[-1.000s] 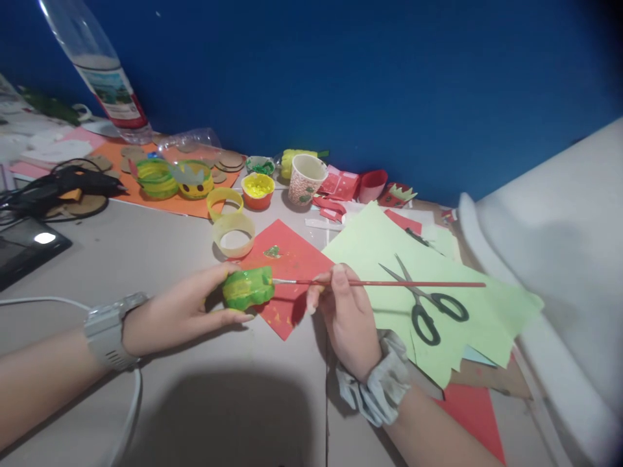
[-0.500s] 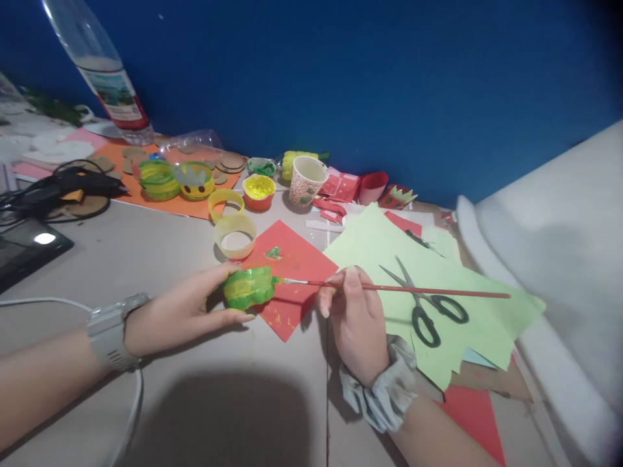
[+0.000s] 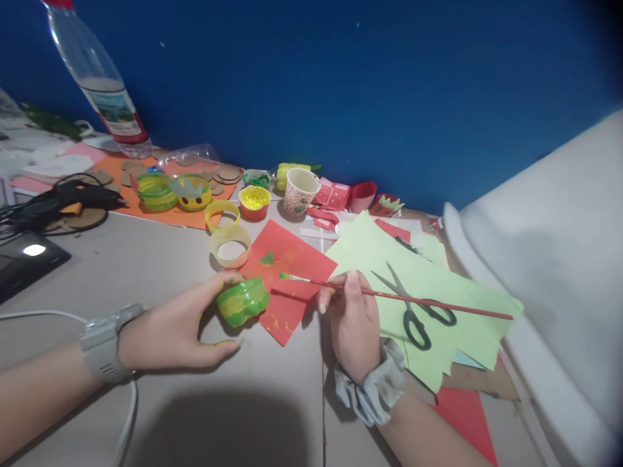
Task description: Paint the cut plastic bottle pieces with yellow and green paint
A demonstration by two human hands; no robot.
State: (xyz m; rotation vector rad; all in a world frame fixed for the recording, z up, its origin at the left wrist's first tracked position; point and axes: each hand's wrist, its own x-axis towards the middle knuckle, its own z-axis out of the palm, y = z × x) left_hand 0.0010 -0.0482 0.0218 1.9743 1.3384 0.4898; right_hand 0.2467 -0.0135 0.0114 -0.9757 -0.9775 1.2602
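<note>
My left hand (image 3: 182, 327) grips a small green-and-yellow painted plastic piece (image 3: 242, 301) between thumb and fingers, low over the grey table (image 3: 146, 259). My right hand (image 3: 351, 319) pinches a thin red paintbrush (image 3: 389, 295) near its front. The green-tipped bristles hang just right of the painted piece, over a red paper sheet (image 3: 287, 275), not touching the piece. A grey watch sits on my left wrist and a grey scrunchie on my right.
Black-handled scissors (image 3: 413, 308) lie on light green paper (image 3: 418, 285). Behind are two yellow rings (image 3: 228, 243), a cup of yellow paint (image 3: 254, 201), a paper cup (image 3: 298, 189), painted tubs (image 3: 172, 191), a tilted plastic bottle (image 3: 97, 78), a glue gun (image 3: 68, 198) and a white cable (image 3: 129, 415).
The brush tip has lifted off the painted piece and drawn back to the right. My left hand has lowered slightly with the piece. The view has tipped up a little.
</note>
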